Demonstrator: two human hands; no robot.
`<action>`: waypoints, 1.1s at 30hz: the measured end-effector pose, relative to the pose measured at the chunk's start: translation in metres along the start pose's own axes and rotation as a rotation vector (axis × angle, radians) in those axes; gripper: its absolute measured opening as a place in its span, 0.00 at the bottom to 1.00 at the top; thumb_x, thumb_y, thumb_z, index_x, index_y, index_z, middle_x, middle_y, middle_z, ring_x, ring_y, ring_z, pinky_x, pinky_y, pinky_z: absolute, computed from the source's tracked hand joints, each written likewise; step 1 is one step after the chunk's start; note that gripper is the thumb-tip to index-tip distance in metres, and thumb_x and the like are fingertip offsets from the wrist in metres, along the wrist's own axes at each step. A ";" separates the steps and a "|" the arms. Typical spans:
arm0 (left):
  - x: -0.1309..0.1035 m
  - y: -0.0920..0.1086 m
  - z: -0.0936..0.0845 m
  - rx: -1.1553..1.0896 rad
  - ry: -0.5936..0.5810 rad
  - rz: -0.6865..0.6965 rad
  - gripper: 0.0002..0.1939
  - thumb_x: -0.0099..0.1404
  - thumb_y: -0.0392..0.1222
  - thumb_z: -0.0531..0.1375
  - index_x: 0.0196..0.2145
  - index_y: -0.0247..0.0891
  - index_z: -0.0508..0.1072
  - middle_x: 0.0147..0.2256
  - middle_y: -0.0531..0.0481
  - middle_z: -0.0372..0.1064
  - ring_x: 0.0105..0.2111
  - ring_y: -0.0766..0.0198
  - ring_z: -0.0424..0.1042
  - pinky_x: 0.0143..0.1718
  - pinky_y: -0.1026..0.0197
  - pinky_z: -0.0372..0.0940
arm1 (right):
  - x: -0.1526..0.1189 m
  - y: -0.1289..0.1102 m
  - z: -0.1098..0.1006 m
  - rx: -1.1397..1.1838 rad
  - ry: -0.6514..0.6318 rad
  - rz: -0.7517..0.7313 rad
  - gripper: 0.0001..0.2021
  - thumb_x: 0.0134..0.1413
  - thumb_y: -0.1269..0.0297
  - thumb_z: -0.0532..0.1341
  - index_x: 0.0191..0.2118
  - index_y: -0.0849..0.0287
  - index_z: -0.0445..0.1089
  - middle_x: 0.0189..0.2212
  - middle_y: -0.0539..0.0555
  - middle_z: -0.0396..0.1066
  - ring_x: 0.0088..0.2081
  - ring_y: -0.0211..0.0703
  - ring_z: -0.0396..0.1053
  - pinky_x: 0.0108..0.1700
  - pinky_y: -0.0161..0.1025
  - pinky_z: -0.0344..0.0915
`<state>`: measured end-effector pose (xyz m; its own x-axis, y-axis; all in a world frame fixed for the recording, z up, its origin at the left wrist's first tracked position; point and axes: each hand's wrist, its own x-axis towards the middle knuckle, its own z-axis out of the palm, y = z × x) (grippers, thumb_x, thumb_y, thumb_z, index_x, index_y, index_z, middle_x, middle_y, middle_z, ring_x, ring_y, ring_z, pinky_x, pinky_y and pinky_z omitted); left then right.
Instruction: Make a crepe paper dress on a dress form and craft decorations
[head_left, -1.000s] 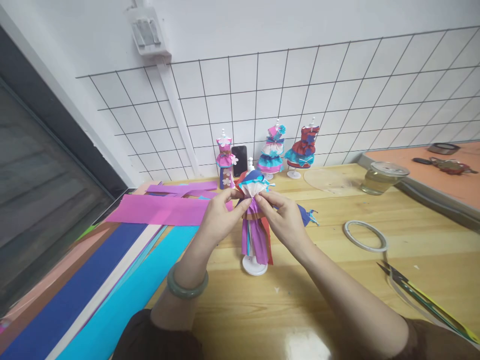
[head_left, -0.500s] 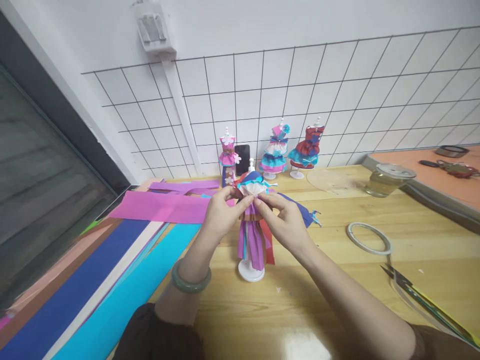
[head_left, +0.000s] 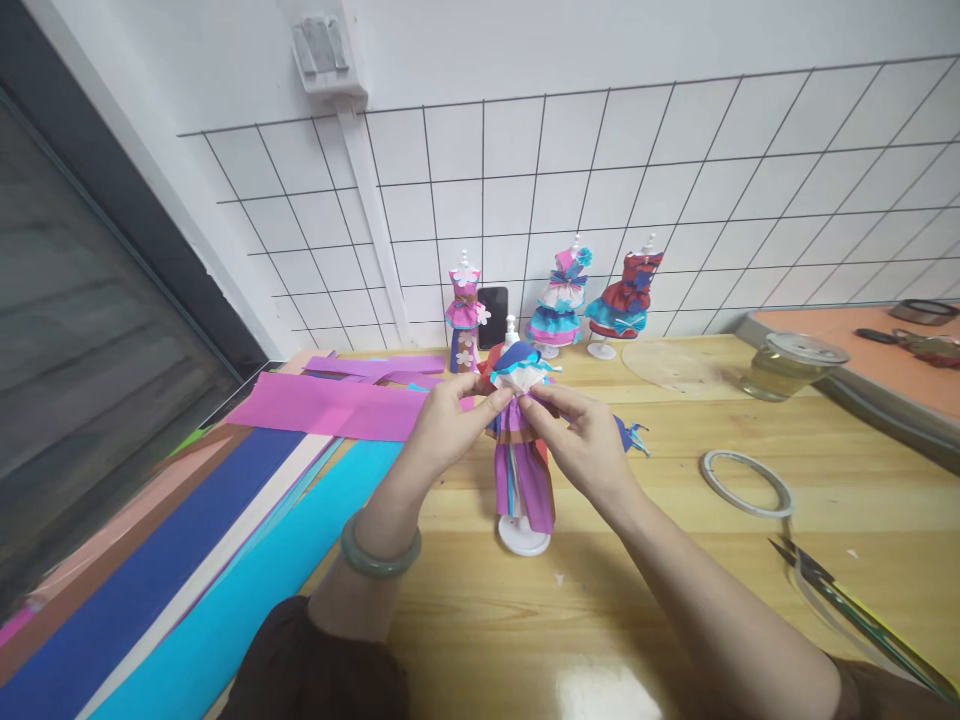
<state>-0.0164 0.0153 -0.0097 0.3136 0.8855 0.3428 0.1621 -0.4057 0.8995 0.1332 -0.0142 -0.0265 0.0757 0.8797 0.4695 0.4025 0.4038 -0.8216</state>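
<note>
A small white dress form stands upright on the table before me, dressed in a crepe-paper dress with a blue, white and red top and a long purple skirt. My left hand pinches the dress at the waist from the left, thumb at the front. From the right, my right hand pinches the same waist, its thumb and forefinger almost meeting the left thumb. The fingers behind the dress are partly hidden. Blue paper with a frayed tip shows beyond my right hand.
Coloured paper strips cover the left side. Three more dressed forms and a phone stand by the tiled wall. On the right are a tape roll, scissors, a lidded cup and an orange board.
My view has shifted slightly. The dress form's base and skirt have turned or tilted a little to the right under my hands. Both hands keep their pinch at the waist.
</note>
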 end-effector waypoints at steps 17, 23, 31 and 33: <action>0.008 -0.017 -0.003 -0.072 0.146 0.047 0.11 0.56 0.45 0.59 0.33 0.35 0.72 0.35 0.47 0.72 0.39 0.60 0.70 0.41 0.59 0.63 | -0.009 -0.007 0.009 -0.100 0.030 -0.146 0.11 0.56 0.64 0.53 0.42 0.59 0.69 0.33 0.55 0.67 0.37 0.45 0.64 0.40 0.40 0.61; 0.008 -0.017 -0.002 -0.055 0.079 0.027 0.13 0.57 0.46 0.57 0.35 0.35 0.73 0.36 0.47 0.73 0.40 0.60 0.70 0.43 0.59 0.63 | -0.006 -0.001 0.009 -0.140 0.036 -0.151 0.12 0.57 0.65 0.53 0.44 0.59 0.68 0.37 0.57 0.67 0.41 0.46 0.64 0.42 0.42 0.61; 0.006 -0.014 0.001 -0.054 0.060 0.001 0.15 0.55 0.44 0.60 0.39 0.33 0.72 0.41 0.42 0.71 0.44 0.56 0.68 0.47 0.55 0.60 | -0.005 -0.001 0.009 -0.126 0.028 -0.144 0.11 0.56 0.65 0.54 0.41 0.60 0.70 0.37 0.57 0.69 0.40 0.46 0.66 0.43 0.42 0.62; 0.006 -0.016 0.000 -0.087 0.047 -0.004 0.14 0.54 0.43 0.60 0.38 0.33 0.72 0.41 0.42 0.71 0.44 0.56 0.68 0.47 0.55 0.60 | -0.005 -0.001 0.008 -0.081 0.045 -0.126 0.10 0.55 0.65 0.55 0.40 0.59 0.70 0.37 0.56 0.70 0.41 0.45 0.67 0.44 0.41 0.63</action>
<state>-0.0166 0.0275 -0.0222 0.2684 0.8978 0.3493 0.0806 -0.3822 0.9205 0.1251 -0.0169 -0.0307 0.0599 0.8105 0.5827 0.4839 0.4870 -0.7272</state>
